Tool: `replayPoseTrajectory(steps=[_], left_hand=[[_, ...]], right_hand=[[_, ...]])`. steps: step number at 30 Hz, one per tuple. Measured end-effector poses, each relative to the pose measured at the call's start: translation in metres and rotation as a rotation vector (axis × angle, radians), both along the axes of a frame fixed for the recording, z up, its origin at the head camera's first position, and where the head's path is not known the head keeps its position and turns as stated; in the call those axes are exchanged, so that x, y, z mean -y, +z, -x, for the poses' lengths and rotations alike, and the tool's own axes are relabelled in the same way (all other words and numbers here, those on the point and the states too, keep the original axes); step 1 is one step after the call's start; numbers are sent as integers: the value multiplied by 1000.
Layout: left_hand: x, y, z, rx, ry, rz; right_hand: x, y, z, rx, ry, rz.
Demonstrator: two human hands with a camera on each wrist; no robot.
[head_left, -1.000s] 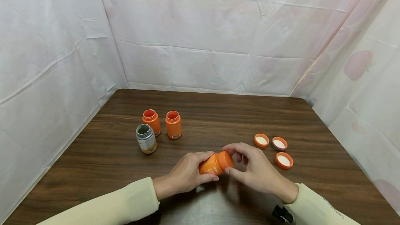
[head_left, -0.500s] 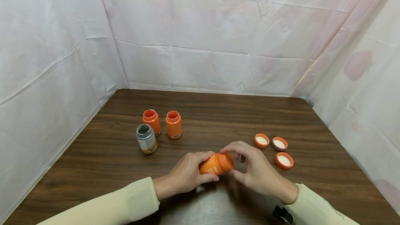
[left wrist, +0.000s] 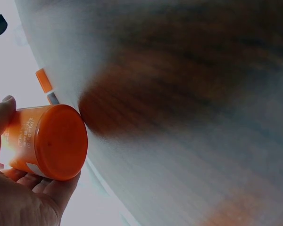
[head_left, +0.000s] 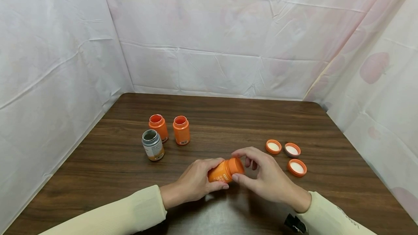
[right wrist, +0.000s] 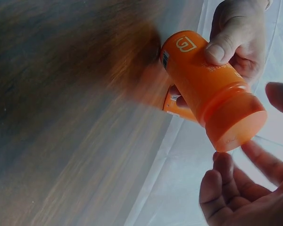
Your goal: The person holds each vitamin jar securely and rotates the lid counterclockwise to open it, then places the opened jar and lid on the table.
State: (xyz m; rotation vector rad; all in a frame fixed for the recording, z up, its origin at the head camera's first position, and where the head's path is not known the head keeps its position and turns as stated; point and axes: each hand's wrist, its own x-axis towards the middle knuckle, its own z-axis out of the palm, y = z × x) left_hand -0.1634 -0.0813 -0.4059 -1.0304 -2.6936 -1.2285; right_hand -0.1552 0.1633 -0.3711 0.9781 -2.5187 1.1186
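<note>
My left hand point(head_left: 199, 178) grips an orange bottle point(head_left: 219, 172) round its body, tilted with the capped end toward my right hand point(head_left: 266, 175). The orange cap point(right wrist: 237, 121) sits on the bottle's neck. My right index finger point(right wrist: 264, 160) touches the cap's far side, and in the head view the thumb point(head_left: 243, 180) overlaps its near edge. The other right fingers curl below the cap in the right wrist view. The left wrist view shows the bottle's round base point(left wrist: 61, 142) and the left fingers wrapped about it.
Two uncapped orange bottles point(head_left: 181, 131) and an uncapped grey bottle point(head_left: 153, 148) stand upright on the left of the dark wood table point(head_left: 228, 119). On the right lie two orange caps point(head_left: 297, 168) and a grey-orange cap point(head_left: 292, 150), white insides up. Pale curtains point(head_left: 212, 39) surround the table.
My right thumb came away from the cap half a second ago and is now forward against its near edge again. The left hand has stayed put with the bottle.
</note>
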Motion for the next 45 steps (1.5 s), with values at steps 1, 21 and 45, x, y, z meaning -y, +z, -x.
replayPoseTrajectory(steps=[1, 21, 45], left_hand=[[0, 0, 0, 1, 0, 0], [1, 0, -1, 24, 2, 3], [0, 1, -1, 14, 2, 13]], right_hand=[[0, 0, 0, 13, -22, -5], [5, 7, 3, 302, -191, -117], [-3, 14, 1, 183, -37, -62]])
